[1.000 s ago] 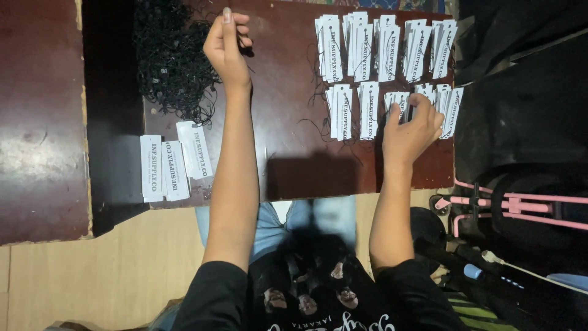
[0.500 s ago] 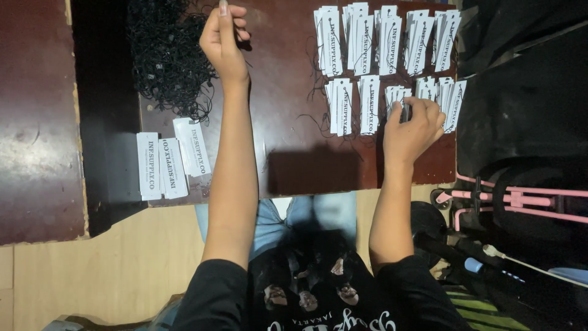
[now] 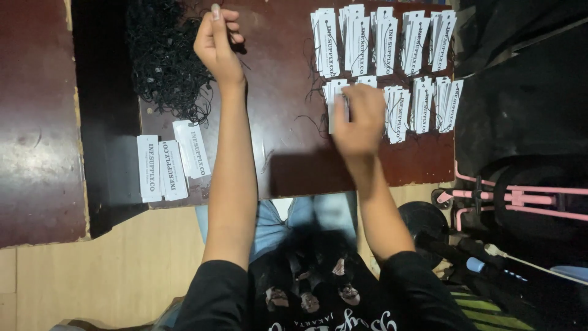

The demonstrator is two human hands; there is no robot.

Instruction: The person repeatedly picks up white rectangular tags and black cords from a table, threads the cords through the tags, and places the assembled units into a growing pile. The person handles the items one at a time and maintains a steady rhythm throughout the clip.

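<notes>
Near the top of the frame, the left hand (image 3: 215, 44) pinches a thin black string (image 3: 240, 54) beside the tangled pile of black strings (image 3: 165, 61) on the dark brown wooden table (image 3: 282, 153). The right hand (image 3: 358, 116), fingers curled, presses on flat white rectangular paper tags (image 3: 392, 73) at upper right; its grip is unclear.

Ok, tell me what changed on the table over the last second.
The right hand slid left along the lower row of white tags, now covering its left end. The left hand stayed raised beside the black string pile, pinching a strand. The three loose tags did not move.
</notes>
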